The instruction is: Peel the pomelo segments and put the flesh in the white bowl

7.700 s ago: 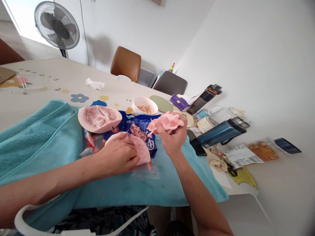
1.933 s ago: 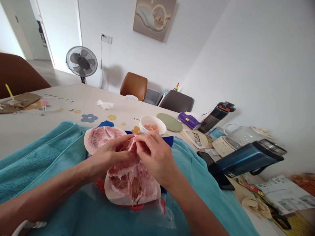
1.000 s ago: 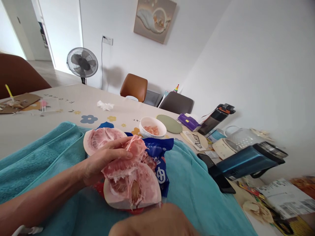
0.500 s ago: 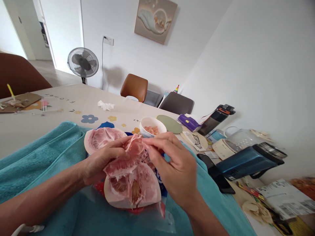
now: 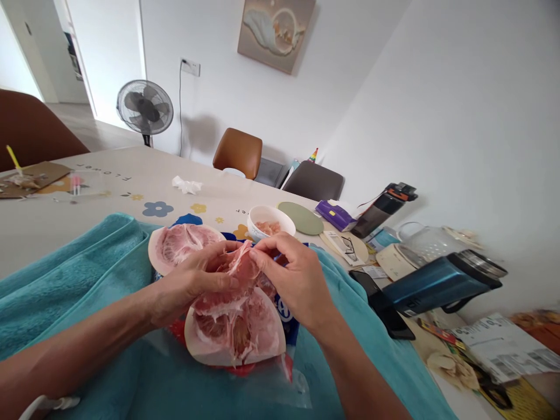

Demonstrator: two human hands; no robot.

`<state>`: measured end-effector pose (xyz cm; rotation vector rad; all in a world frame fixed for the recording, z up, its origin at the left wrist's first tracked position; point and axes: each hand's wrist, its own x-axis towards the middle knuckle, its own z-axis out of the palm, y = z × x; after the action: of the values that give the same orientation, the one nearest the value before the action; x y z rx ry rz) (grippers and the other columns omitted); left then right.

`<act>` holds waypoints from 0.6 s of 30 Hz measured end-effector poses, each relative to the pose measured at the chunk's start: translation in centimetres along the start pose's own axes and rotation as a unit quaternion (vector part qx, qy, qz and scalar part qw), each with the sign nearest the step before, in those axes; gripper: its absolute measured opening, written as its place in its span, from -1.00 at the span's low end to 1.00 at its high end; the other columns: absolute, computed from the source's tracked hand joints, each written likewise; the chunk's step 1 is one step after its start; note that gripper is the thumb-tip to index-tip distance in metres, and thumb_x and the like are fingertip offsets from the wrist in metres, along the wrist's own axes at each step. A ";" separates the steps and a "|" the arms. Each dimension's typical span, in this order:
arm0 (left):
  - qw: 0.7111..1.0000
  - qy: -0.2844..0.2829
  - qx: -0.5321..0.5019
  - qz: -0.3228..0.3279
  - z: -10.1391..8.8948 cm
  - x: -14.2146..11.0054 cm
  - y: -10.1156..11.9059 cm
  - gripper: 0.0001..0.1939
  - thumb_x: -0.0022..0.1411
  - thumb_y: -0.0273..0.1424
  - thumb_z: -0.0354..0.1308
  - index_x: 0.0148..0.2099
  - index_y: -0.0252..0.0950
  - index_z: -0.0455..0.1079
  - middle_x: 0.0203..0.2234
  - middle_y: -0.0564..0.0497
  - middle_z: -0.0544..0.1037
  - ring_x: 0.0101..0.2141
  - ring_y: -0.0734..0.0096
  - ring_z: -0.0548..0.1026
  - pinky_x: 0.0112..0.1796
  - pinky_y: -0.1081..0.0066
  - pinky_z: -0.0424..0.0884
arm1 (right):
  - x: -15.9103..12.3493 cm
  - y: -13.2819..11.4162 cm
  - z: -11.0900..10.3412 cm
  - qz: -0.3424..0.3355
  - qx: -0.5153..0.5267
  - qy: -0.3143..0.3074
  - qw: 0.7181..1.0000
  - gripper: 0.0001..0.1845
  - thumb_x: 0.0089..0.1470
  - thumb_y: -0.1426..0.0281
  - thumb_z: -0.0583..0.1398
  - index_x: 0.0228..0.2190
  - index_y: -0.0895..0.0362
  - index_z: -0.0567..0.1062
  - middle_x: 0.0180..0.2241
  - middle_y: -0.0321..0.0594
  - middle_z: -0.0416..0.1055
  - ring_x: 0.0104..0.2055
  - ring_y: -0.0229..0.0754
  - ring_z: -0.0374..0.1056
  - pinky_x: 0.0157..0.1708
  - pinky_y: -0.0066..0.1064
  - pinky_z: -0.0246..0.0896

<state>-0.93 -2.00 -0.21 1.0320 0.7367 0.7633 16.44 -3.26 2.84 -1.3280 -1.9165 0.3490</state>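
Observation:
A pink pomelo half (image 5: pixel 234 326) lies cut side up on a blue plastic bag (image 5: pixel 286 312) over a teal towel (image 5: pixel 74 280). My left hand (image 5: pixel 188 283) grips its upper left part, fingers curled on the flesh. My right hand (image 5: pixel 293 280) pinches a segment at the top of the same half. A second pomelo half (image 5: pixel 177 245) lies just behind, to the left. A white bowl (image 5: pixel 270 220) with pink pulp stands beyond my hands.
A dark blue flask (image 5: pixel 437 283) and a black phone (image 5: pixel 382 306) lie to the right, with glasses on a board (image 5: pixel 347 245), papers (image 5: pixel 499 350) and a black bottle (image 5: pixel 378 210). A crumpled tissue (image 5: pixel 186 185) sits farther back. Chairs and a fan (image 5: pixel 144 108) stand behind the table.
My right hand dropped out of the picture's bottom a second ago, then came back up and now pinches the top segment again. My left hand kept its grip.

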 end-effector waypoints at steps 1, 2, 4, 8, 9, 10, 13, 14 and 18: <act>1.000 0.006 0.007 0.005 0.1 0.0 0.0 -0.31 -0.02 -0.38 0.29 0.20 -0.19 0.28 -0.01 -0.11 0.54 0.01 0.05 0.47 -0.11 0.26 0.41 | 0.0 0.1 0.0 -0.006 -0.008 0.005 1.000 -0.88 0.10 0.44 0.19 -0.47 0.10 0.48 -0.44 -0.34 0.47 -0.40 -0.29 0.38 -0.38 -0.44 0.26; 1.000 0.014 0.015 0.011 0.2 0.0 0.0 -0.32 -0.02 -0.37 0.30 0.19 -0.19 0.29 0.00 -0.11 0.54 0.02 0.04 0.46 -0.11 0.26 0.41 | 0.1 0.2 0.0 -0.016 -0.026 0.013 0.999 -0.86 0.11 0.45 0.18 -0.48 0.10 0.47 -0.45 -0.33 0.47 -0.40 -0.29 0.37 -0.38 -0.44 0.25; 0.999 0.035 0.033 0.024 0.5 -0.1 0.1 -0.35 -0.02 -0.34 0.31 0.16 -0.20 0.32 0.00 -0.11 0.54 0.04 0.00 0.44 -0.10 0.24 0.42 | 0.0 0.4 0.2 -0.042 -0.083 0.033 0.995 -0.85 0.10 0.48 0.15 -0.49 0.11 0.44 -0.46 -0.31 0.46 -0.41 -0.28 0.35 -0.39 -0.43 0.22; 0.994 0.064 0.066 0.057 0.9 0.0 0.2 -0.40 -0.06 -0.29 0.35 0.08 -0.21 0.37 -0.02 -0.11 0.55 0.05 -0.03 0.44 -0.10 0.24 0.43 | -0.2 1.0 1.0 -0.108 -0.198 0.077 0.971 -0.84 0.09 0.51 0.07 -0.47 0.14 0.41 -0.46 -0.23 0.44 -0.45 -0.24 0.34 -0.44 -0.41 0.20; 0.993 0.067 0.070 0.064 0.9 0.0 0.2 -0.40 -0.07 -0.28 0.36 0.06 -0.21 0.37 -0.03 -0.11 0.56 0.05 -0.03 0.44 -0.09 0.24 0.43 | -0.3 1.1 1.2 -0.127 -0.224 0.087 0.962 -0.82 0.10 0.51 0.05 -0.48 0.14 0.41 -0.47 -0.21 0.43 -0.46 -0.24 0.33 -0.47 -0.41 0.18; 0.993 0.070 0.071 0.069 1.0 0.0 0.3 -0.41 -0.07 -0.27 0.37 0.05 -0.21 0.37 -0.03 -0.11 0.56 0.06 -0.02 0.44 -0.07 0.23 0.42 | -0.3 1.3 1.4 -0.146 -0.246 0.097 0.953 -0.80 0.10 0.51 0.03 -0.48 0.15 0.41 -0.48 -0.20 0.42 -0.47 -0.23 0.33 -0.49 -0.42 0.15; 0.991 0.082 0.069 0.077 1.1 0.0 0.3 -0.41 -0.05 -0.28 0.36 0.06 -0.21 0.35 -0.08 -0.09 0.57 0.05 0.05 0.45 0.00 0.20 0.39 | -0.3 1.8 1.4 -0.176 -0.290 0.114 0.934 -0.77 0.11 0.52 0.02 -0.51 0.15 0.40 -0.52 -0.19 0.41 -0.50 -0.24 0.32 -0.55 -0.43 0.08; 0.990 0.088 0.071 0.081 1.1 0.1 0.3 -0.41 -0.04 -0.28 0.35 0.06 -0.22 0.33 -0.09 -0.08 0.57 0.04 0.07 0.46 0.01 0.20 0.38 | -0.3 1.8 1.3 -0.176 -0.298 0.113 0.931 -0.76 0.11 0.52 0.02 -0.52 0.15 0.41 -0.52 -0.19 0.42 -0.50 -0.24 0.32 -0.56 -0.43 0.06; 0.983 0.111 0.108 0.101 0.8 0.5 0.1 -0.42 -0.03 -0.25 0.35 0.04 -0.24 0.29 -0.09 -0.07 0.56 -0.01 0.13 0.48 -0.03 0.26 0.40 | -0.1 1.3 0.3 -0.132 -0.261 0.110 0.950 -0.79 0.09 0.52 0.08 -0.51 0.16 0.47 -0.49 -0.20 0.47 -0.51 -0.25 0.33 -0.55 -0.43 0.09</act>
<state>-0.04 -1.89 0.08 1.2431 0.9306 1.0007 17.16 -2.79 1.81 -1.3345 -2.0315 -0.4557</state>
